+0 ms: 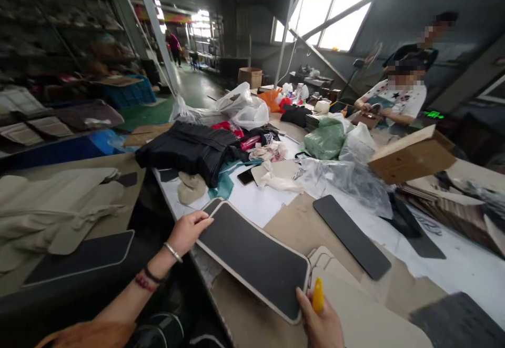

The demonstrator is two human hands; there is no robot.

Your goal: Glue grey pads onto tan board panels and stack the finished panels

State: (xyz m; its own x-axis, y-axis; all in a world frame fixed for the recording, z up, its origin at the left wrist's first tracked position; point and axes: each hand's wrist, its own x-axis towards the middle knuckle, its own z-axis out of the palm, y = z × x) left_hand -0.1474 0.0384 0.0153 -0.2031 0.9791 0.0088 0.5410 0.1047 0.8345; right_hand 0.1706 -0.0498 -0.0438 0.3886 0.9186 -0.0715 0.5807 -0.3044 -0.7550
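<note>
A dark rectangular panel with a beige rim and rounded corners (pixel 256 258) is held up, tilted, over the table's near edge. My left hand (pixel 189 232) pinches its far left corner, where a second dark piece (pixel 213 207) shows behind it. My right hand (pixel 321 319) is closed at the near right corner, thumb on the dark face. A yellow handle (pixel 317 295) sticks up from the same hand; the rest of that tool is hidden. Beige rounded panels (pixel 366 311) lie stacked beside my right hand. Farther back rests a bare dark strip (pixel 351 237).
A black bundle (pixel 185 150), plastic bags (pixel 327 137) and a phone (pixel 245 177) crowd the table. An open cardboard box (pixel 414 156) stands at right. Beige fabric pieces (pixel 59 200) lie on the left surface. Two people are at the far right; another walks in the distance.
</note>
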